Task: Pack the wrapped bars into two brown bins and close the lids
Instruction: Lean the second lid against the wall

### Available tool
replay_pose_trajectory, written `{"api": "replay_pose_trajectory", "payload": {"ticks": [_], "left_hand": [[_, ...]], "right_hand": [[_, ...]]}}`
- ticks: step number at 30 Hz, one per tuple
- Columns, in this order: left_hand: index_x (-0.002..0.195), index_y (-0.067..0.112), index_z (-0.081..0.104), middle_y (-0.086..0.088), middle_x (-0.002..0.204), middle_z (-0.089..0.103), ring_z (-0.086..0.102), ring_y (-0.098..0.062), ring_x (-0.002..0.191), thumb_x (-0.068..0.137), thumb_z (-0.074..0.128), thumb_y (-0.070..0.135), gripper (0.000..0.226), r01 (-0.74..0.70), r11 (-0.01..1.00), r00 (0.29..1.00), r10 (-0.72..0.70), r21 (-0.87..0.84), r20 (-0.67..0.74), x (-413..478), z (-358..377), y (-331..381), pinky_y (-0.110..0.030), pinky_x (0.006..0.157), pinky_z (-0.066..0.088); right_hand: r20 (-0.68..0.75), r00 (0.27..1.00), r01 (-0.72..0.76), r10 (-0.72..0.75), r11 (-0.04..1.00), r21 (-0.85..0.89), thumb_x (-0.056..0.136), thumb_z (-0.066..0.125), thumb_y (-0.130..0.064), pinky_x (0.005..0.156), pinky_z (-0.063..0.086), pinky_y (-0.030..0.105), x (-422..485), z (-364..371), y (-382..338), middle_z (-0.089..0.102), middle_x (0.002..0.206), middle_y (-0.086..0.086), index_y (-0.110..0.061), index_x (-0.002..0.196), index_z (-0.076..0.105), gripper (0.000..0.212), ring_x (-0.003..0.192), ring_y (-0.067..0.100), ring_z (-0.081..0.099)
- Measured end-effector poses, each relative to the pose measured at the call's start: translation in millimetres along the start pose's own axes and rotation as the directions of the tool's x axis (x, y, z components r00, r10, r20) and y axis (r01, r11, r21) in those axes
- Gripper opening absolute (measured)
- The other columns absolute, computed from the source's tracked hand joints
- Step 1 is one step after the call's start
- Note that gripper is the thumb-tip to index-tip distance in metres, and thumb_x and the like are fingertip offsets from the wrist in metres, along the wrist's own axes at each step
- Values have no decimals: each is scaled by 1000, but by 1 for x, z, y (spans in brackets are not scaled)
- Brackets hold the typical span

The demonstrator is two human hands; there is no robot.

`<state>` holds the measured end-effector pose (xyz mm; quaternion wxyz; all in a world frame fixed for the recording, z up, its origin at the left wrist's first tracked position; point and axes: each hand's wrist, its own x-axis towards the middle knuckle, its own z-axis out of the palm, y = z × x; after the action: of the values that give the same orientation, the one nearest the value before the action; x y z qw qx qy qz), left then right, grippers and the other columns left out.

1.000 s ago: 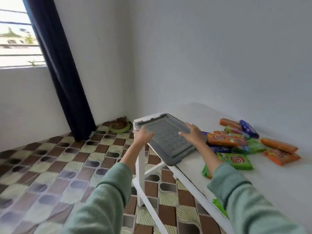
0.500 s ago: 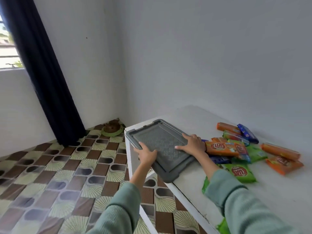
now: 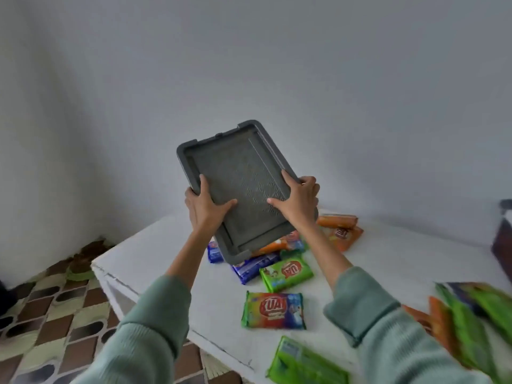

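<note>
I hold a grey rectangular lid (image 3: 238,173) in the air above the white table (image 3: 155,256), tilted up towards me. My left hand (image 3: 206,207) grips its left edge and my right hand (image 3: 297,202) grips its right edge. Under and around the lid lie several wrapped bars: a green one (image 3: 286,273), a multicoloured one (image 3: 274,310), a blue one (image 3: 253,266) and orange ones (image 3: 342,227). More green and orange bars (image 3: 468,322) show blurred at the right. A dark brown bin (image 3: 502,242) is partly cut off at the right edge.
The table's left corner (image 3: 97,266) stands over a patterned brown tile floor (image 3: 50,314). Plain white walls rise behind the table. Another green bar (image 3: 304,363) lies at the table's near edge.
The lid was lying flat on the table's left corner; both hands have lifted it off and carried it up and to the right over the bars. The view has swung right.
</note>
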<state>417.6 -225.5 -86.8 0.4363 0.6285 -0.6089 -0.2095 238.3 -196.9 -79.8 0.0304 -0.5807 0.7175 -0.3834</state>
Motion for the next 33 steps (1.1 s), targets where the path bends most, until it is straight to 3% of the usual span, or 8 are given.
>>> {"api": "replay_pose_trajectory", "payload": {"ticks": [5, 11, 16, 21, 27, 33], "left_hand": [[148, 27, 6, -16, 142, 15, 24, -32, 133, 69, 79, 31, 108, -237, 969, 947, 246, -71, 205, 0, 103, 106, -38, 108, 32], [148, 26, -3, -15, 149, 4, 12, -31, 140, 62, 85, 22, 123, -508, 848, 766, 526, -154, 369, -29, 243, 195, -41, 108, 33], [146, 27, -15, -18, 151, -10, 1, -33, 142, 52, 89, 29, 141, -549, 824, 706, 548, -143, 448, -56, 324, 207, -47, 107, 33], [146, 27, -14, -16, 152, -13, -1, -32, 143, 53, 89, 21, 139, -562, 811, 680, 565, -164, 466, -65, 360, 197, -45, 109, 31], [146, 26, -13, -15, 153, -17, -1, -32, 143, 56, 88, 19, 136, -610, 775, 641, 606, -167, 470, -61, 373, 201, -42, 110, 31], [147, 22, -9, -15, 152, -22, -3, -33, 143, 58, 87, 25, 131, -653, 745, 629, 633, -137, 451, -61, 373, 197, -43, 114, 21]], "right_hand": [[-256, 950, -167, 178, 984, 63, 76, 74, -30, 98, 38, 44, 20, -77, 105, 30, 128, 15, -27, 143, 34, 78, 119, 30, 30], [-563, 754, -344, 338, 934, 100, 74, 77, -23, 85, 42, 34, 17, -134, 229, 34, 128, 17, -25, 142, 38, 77, 115, 32, 35], [-606, 670, -472, 428, 876, 97, 76, 75, -24, 87, 38, 30, 10, -136, 293, 35, 128, 18, -25, 143, 35, 78, 114, 31, 36], [-622, 645, -491, 445, 864, 109, 75, 75, -24, 86, 33, 25, 2, -125, 322, 35, 126, 19, -24, 143, 34, 80, 110, 31, 37], [-658, 640, -450, 396, 888, 97, 72, 78, -25, 90, 39, 37, 7, -117, 341, 39, 118, 26, -18, 141, 39, 80, 99, 35, 40], [-660, 652, -481, 374, 876, 22, 73, 76, -32, 91, 42, 45, 9, -115, 345, 39, 123, 27, -19, 142, 38, 80, 100, 39, 44]]}}
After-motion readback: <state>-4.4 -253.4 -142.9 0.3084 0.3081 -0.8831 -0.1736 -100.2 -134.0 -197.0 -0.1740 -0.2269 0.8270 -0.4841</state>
